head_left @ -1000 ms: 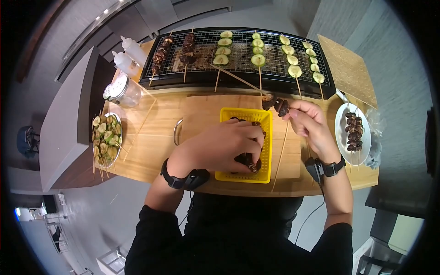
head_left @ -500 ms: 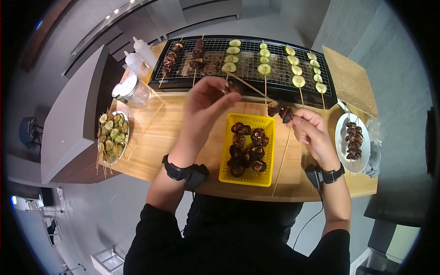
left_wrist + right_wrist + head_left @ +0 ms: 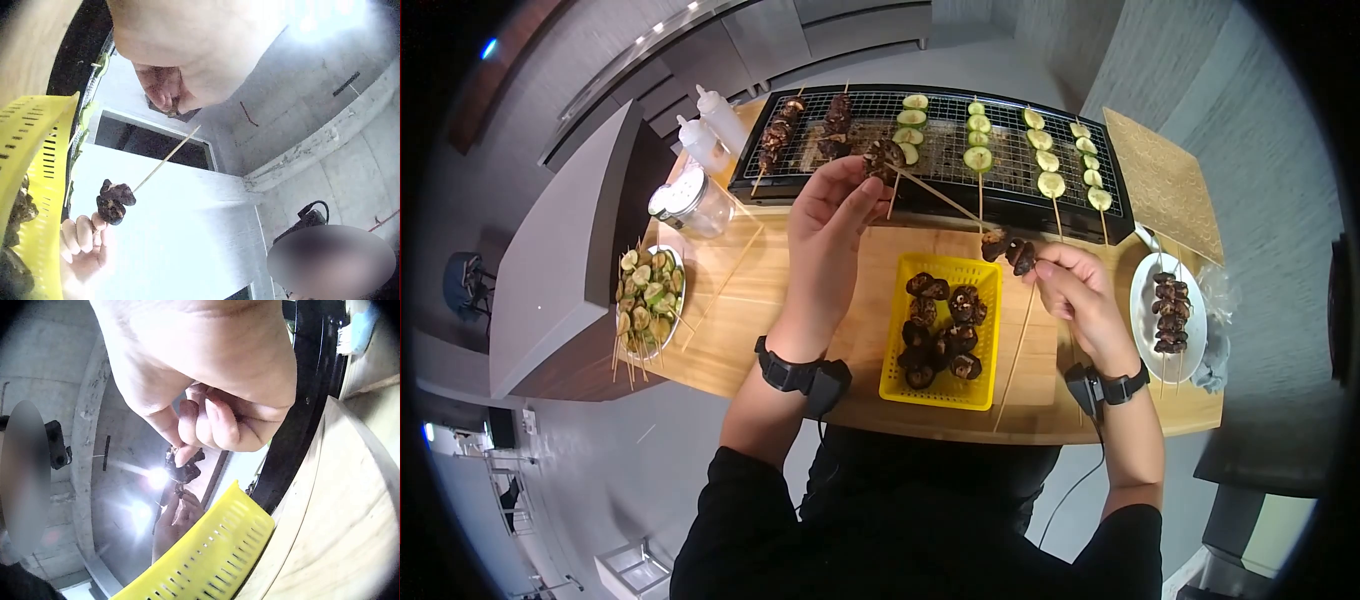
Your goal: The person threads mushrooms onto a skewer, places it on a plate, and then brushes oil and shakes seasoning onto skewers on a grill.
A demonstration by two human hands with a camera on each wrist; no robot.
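Observation:
My right hand (image 3: pixel 1085 305) grips a wooden skewer (image 3: pixel 940 192) with a couple of dark browned mushrooms (image 3: pixel 1020 257) threaded near the fingers. Between the thumb and fingers of my left hand (image 3: pixel 825 225) is a loose mushroom (image 3: pixel 884 158), raised by the grill's front edge. The skewer's bare tip (image 3: pixel 196 129) points up at that mushroom and stands a little apart from it in the left wrist view. Below and between both hands, a yellow slotted basket (image 3: pixel 992 345) holds several more mushrooms (image 3: pixel 940 340).
A black grill (image 3: pixel 1020 218) at the back bears mushroom and cucumber skewers. To the right, a white plate (image 3: pixel 1142 340) carries mushroom skewers; to the left is a plate of cucumber skewers (image 3: pixel 650 295). A glass jar (image 3: pixel 700 205) and squeeze bottles (image 3: pixel 722 118) stand back left. Loose skewers (image 3: pixel 1018 350) lie on the table.
My left hand has come out of the yellow basket with a mushroom and moved up and forward to the skewer's tip. My right hand keeps its hold on the skewer, nearly still.

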